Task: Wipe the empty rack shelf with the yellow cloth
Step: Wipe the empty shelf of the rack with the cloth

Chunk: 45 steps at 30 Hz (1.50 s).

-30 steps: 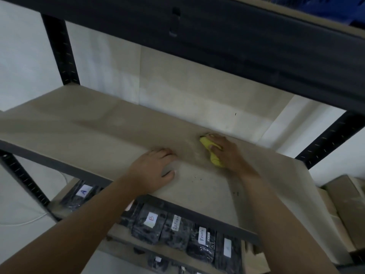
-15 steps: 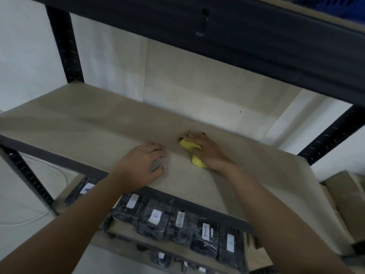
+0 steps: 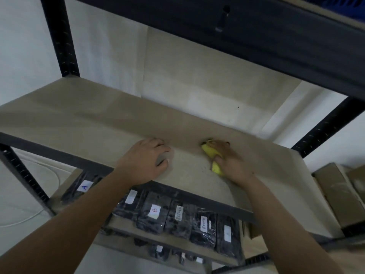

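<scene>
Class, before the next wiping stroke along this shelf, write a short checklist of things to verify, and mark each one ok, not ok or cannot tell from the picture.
1. Right hand grips the yellow cloth: ok.
2. Cloth lies on the shelf: ok.
3. Left hand rests on the shelf near its front edge, apart from the cloth: ok.
4. Shelf surface left of the hands is bare: ok.
5. Dark specks beside the cloth are gone: not ok.
6. Cloth is damp: cannot tell.

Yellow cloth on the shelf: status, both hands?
Right hand grips yellow cloth, pressed on shelf. Left hand rests on shelf, holds nothing. Dark specks beside cloth; nothing in the way.
</scene>
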Tool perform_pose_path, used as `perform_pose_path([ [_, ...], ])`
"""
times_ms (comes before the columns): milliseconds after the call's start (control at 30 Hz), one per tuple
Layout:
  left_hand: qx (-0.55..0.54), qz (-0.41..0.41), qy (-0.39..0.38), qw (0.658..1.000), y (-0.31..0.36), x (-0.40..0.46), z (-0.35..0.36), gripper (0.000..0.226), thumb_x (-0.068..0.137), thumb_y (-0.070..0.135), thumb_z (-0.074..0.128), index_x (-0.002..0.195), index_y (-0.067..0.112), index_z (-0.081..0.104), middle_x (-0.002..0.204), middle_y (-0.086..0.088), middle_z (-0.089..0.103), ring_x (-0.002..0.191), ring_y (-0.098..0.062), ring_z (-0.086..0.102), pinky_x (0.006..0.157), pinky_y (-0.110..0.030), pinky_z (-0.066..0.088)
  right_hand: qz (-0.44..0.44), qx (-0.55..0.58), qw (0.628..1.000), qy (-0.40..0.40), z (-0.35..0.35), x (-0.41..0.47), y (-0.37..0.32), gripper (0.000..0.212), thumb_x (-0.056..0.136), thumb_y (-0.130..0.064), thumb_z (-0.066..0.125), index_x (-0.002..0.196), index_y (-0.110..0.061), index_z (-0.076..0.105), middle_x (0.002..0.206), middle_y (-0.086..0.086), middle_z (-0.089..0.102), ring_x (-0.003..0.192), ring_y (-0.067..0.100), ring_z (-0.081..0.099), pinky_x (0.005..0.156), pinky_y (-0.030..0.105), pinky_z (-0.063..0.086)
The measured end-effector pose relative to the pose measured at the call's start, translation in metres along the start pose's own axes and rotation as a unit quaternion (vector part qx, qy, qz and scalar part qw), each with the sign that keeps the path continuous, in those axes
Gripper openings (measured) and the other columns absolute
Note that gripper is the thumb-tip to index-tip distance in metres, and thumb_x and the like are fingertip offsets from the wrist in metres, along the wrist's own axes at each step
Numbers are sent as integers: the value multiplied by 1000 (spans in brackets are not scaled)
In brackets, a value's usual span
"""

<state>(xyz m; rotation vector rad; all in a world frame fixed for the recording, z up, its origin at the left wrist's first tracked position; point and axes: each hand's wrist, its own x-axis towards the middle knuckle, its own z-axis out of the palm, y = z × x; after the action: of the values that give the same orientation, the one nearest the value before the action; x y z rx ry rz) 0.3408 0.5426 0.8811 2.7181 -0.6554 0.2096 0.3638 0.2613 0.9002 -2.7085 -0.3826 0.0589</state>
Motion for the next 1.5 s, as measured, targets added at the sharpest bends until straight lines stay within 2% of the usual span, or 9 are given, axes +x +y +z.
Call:
perform_pose_path([
  [167,3,2,1,1000,2,0,-1,66,79,55,20,127,23,52,132,0,51,118,-20,46,101,-35,33,-66,48,997,1,-11,-43,-16,38,95,-15,47,133,-18,48,133,-14,34,124,0,31,94,-8,10],
  [300,-5,-7,3,1000,2,0,1,69,77,56,19,127,23,53,132,-1,51,119,-22,47,101,-36,32,81,29,992,91,-32,-27,32,40,93,-38,46,128,-20,54,129,5,52,117,20,50,105,24,35],
  [400,0,-8,0,1000,2,0,1,67,78,56,20,129,25,50,134,0,48,121,-20,44,102,-34,30,164,1,982,89,-26,-5,41,43,93,-34,41,136,-28,43,148,6,37,136,27,35,115,42,26],
  [733,0,4,-1,1000,5,-2,-2,67,79,56,18,130,23,49,135,0,47,121,-21,44,102,-35,30,-34,39,999,8,-7,-62,-20,42,95,-10,47,136,-20,44,134,-9,38,127,10,35,93,0,19],
  [967,-5,4,-6,1000,4,-3,-4,60,84,51,25,130,21,49,135,-3,48,123,-22,42,103,-36,30,163,-73,980,92,-3,-37,2,46,96,-20,40,141,-17,36,151,12,31,136,30,33,111,39,29],
  [1133,-1,10,-3,1000,7,-3,-3,42,93,38,42,131,21,47,137,-3,46,124,-22,40,104,-37,28,81,-71,990,87,29,-73,-59,45,96,-26,38,142,-27,35,152,1,30,134,22,34,105,33,32],
  [1267,-6,28,-33,999,4,-5,-9,53,92,45,30,137,19,41,144,-3,39,129,-22,37,105,-33,28,-6,1,999,47,19,-97,-58,45,94,-36,37,138,-32,39,147,-9,36,130,10,37,101,23,30],
  [1367,-5,48,-95,994,-7,-9,-13,51,98,44,25,147,26,24,156,3,17,142,-13,15,113,-29,14,80,31,994,74,-5,-85,-22,40,97,-23,43,137,-21,43,142,-2,43,127,17,43,94,17,27],
  [1500,-10,60,-102,993,-10,-10,-14,62,90,49,15,147,27,21,157,3,14,143,-11,10,113,-29,11,239,-41,965,100,-10,-43,18,44,98,-24,37,140,-13,36,148,16,35,134,31,35,108,37,29],
])
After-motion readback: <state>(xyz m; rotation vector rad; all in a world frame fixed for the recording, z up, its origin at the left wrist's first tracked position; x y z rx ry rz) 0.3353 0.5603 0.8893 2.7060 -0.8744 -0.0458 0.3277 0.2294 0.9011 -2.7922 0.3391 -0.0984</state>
